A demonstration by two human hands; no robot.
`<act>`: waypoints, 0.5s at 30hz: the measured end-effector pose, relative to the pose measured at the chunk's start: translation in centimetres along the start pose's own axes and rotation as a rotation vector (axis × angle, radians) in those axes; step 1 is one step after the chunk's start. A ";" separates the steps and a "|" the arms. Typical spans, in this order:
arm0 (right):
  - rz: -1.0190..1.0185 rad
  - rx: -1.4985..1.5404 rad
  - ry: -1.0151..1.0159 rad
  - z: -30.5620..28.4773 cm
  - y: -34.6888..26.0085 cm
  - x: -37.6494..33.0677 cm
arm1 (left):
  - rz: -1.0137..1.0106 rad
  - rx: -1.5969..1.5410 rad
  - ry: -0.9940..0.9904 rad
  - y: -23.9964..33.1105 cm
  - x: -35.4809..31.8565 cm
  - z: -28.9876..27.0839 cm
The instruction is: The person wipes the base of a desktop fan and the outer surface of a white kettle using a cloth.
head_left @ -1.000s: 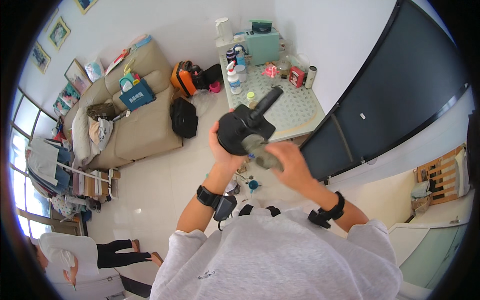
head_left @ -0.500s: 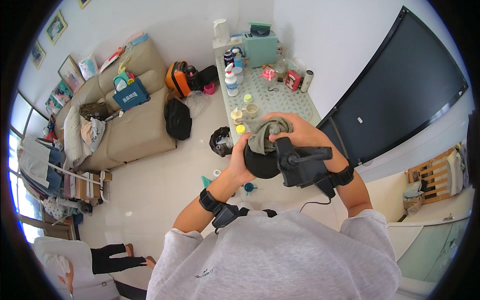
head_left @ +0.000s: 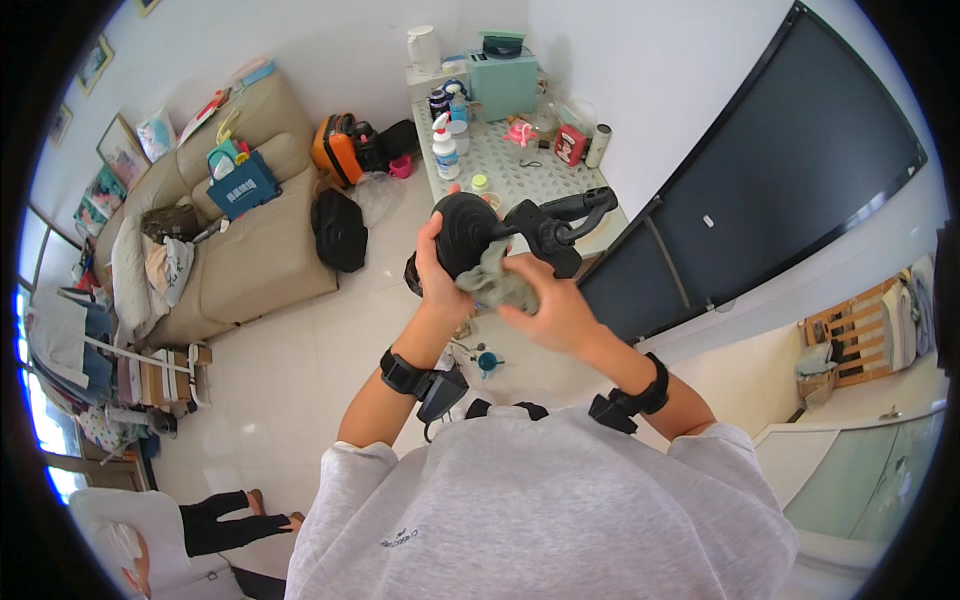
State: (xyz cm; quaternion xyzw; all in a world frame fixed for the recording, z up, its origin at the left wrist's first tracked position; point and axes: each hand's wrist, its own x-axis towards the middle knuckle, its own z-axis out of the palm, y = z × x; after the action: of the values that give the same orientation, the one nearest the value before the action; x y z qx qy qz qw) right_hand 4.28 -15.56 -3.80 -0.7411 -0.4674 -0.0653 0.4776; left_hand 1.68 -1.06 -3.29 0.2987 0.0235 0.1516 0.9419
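Your left hand [head_left: 437, 268] clasps a round black plastic device [head_left: 470, 232] steady above the tabletop [head_left: 520, 180]; your right hand [head_left: 548, 305], fingers closed, presses a crumpled grey cloth [head_left: 497, 283] against it.

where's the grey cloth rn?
Head view, centre: the grey cloth is bunched under the right hand, pressed against the black round device that the left hand holds.
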 end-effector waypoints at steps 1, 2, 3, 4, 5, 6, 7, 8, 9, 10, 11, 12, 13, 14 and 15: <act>-0.095 -0.049 0.001 0.4 -1.2 0.3 | 0.005 -0.015 -0.039 -0.3 0.2 -0.5; -0.083 -0.050 0.008 0.8 -2.2 0.6 | -0.010 -0.013 -0.040 -0.5 0.1 -0.6; -0.126 -0.080 0.057 0.9 -2.9 1.0 | -0.006 -0.065 -0.084 -0.7 0.1 -0.5; -0.170 -0.109 0.104 1.2 -3.3 1.2 | -0.002 -0.118 -0.126 -0.9 0.0 -0.5; -0.006 0.026 0.087 1.8 -2.7 0.8 | -0.013 -0.117 -0.128 -0.9 -0.1 -0.4; -0.003 0.023 0.090 1.8 -1.9 0.3 | 0.011 -0.088 -0.122 -0.8 -0.1 0.0; -0.064 -0.129 0.127 1.5 -0.9 -0.3 | 0.038 -0.060 -0.114 -0.6 -0.1 0.2; -0.127 -0.282 0.163 1.0 0.3 -0.9 | 0.065 -0.032 -0.106 -0.5 0.1 0.3; -0.070 -0.322 0.209 0.3 1.3 -1.6 | 0.025 -0.118 -0.134 -0.2 0.0 0.3; 0.009 -0.307 0.208 -0.3 3.3 -1.6 | 0.026 -0.118 -0.131 0.3 0.0 0.4; 0.097 -0.298 0.210 -1.3 5.4 -1.6 | -0.008 -0.161 -0.127 0.4 -0.1 1.1; 0.296 -0.110 0.313 -2.2 6.2 -0.8 | -0.035 -0.201 -0.122 0.8 -0.2 1.4; 0.356 -0.037 0.368 -3.3 6.6 -0.4 | -0.071 -0.222 -0.145 0.6 -0.5 1.2; 0.290 0.015 0.427 -4.1 7.1 0.4 | -0.072 -0.223 -0.147 0.4 -0.4 1.4; 0.255 0.149 0.451 -4.9 6.0 1.6 | -0.124 -0.221 -0.169 0.2 -0.5 1.4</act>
State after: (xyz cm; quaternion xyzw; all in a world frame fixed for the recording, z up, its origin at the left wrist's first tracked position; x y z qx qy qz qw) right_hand 11.44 -18.97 -4.19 -0.7235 -0.2556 -0.1337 0.6272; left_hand 1.29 -1.84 -2.02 0.2031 -0.0544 0.0692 0.9752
